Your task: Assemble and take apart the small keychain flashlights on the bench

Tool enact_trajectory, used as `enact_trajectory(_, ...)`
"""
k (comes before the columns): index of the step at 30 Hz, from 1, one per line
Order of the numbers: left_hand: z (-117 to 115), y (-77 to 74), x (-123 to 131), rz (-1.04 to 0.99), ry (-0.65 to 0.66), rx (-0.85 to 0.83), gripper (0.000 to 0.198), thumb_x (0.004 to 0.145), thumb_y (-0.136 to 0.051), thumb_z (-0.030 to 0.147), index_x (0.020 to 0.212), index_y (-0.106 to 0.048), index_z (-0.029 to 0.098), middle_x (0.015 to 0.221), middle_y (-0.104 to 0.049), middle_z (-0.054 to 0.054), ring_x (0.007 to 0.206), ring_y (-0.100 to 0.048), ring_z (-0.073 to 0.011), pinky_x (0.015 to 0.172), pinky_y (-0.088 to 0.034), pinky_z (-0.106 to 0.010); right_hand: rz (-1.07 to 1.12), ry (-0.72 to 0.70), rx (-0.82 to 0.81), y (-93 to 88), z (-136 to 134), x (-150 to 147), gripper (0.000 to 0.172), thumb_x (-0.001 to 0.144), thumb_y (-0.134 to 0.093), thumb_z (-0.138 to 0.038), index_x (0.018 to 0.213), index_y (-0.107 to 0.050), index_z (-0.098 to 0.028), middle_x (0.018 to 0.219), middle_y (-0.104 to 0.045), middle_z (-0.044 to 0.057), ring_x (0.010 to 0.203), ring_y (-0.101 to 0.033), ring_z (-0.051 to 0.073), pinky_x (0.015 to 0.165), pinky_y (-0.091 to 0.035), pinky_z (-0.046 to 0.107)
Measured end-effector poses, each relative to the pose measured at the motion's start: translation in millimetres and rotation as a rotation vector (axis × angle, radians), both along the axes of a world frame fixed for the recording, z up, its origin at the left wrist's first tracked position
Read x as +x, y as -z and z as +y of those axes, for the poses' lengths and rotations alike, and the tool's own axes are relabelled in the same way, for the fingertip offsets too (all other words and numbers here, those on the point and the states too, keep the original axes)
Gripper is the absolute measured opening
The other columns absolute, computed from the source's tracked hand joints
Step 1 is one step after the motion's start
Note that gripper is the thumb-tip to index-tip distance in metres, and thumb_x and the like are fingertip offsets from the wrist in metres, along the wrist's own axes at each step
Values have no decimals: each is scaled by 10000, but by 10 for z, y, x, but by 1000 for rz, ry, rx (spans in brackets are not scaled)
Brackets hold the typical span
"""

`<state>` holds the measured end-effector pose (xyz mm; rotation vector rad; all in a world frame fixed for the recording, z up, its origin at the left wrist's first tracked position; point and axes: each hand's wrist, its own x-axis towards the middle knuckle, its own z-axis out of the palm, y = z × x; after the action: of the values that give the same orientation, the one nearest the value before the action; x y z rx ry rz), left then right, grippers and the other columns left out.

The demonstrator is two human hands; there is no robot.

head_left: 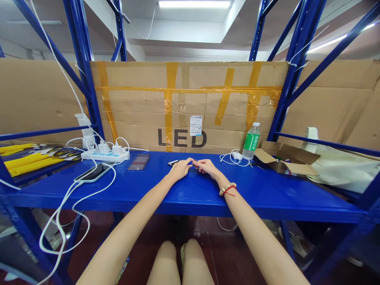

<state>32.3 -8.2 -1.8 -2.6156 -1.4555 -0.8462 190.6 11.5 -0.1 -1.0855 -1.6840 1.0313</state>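
Both my hands meet over the middle of the blue tabletop (142, 194). Fingers bent, my left hand (180, 169) is closed at a small dark blue object (193, 161), mostly covered by the fingertips. From the other side my right hand (207, 167) pinches at the same spot, a beaded bracelet on its wrist. What exactly each hand grips is too small to make out. A dark pen-like item (172, 162) lies on the table just left of my left hand.
On the left are a phone (94, 172), a white power strip (121, 156) with cables and yellow items (35, 160). To the right stand a water bottle (251, 141), a charger with its cable (236, 155) and an open cardboard box (289, 166). Cardboard (136, 114) walls the back.
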Motion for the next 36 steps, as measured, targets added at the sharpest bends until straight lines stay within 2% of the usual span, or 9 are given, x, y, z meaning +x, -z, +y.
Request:
enact_trajectory(3,19,10,-7,-12,-13,-19,210,898,-372,234,1045,-521,226,944,-664,-45,932,-613,-215,793,-459,-306,-14,-12,18,15,12,-3,438,537,-697,-543,526,-553,-131,516,-499,-18,427,-406,43,379,-254,174)
enact_trajectory(7,29,9,-11,-33,-28,-44,230,911,-335,259,1051,-515,229,875,-664,-41,863,-626,-209,736,-462,-294,-10,-3,84,40,43,1,440,549,-679,-560,591,-613,-127,508,-511,-13,421,-408,51,382,-274,186)
enact_trajectory(12,64,21,-26,-63,-34,-70,246,923,-303,283,1054,-506,238,840,-657,-25,821,-626,-187,705,-447,-266,14,23,202,72,86,10,452,506,-709,-528,699,-680,-121,624,-612,31,438,-422,61,423,-343,217)
enact_trajectory(19,61,15,-22,-76,-10,-97,255,925,-292,305,1024,-519,243,775,-645,-9,776,-621,-176,677,-436,-248,45,92,296,85,149,31,466,526,-698,-512,760,-705,-110,680,-655,69,430,-428,69,462,-381,245)
enact_trajectory(23,52,5,-16,-85,3,-100,255,924,-289,296,1034,-514,246,769,-642,-4,779,-620,-172,679,-437,-245,39,88,302,85,166,41,449,525,-692,-523,704,-711,-111,657,-658,71,429,-429,74,465,-382,251)
enact_trajectory(29,53,10,-21,-95,17,-99,252,921,-292,290,1066,-494,248,811,-646,-5,807,-619,-173,705,-446,-254,21,71,276,51,117,46,486,522,-687,-542,736,-719,-107,656,-652,67,452,-426,74,445,-358,236)
enact_trajectory(36,54,13,-25,-89,29,-92,250,923,-298,297,1056,-505,256,930,-651,-17,887,-613,-183,762,-451,-278,-7,62,202,15,46,49,533,532,-678,-564,797,-721,-104,567,-589,36,463,-399,70,408,-296,213)
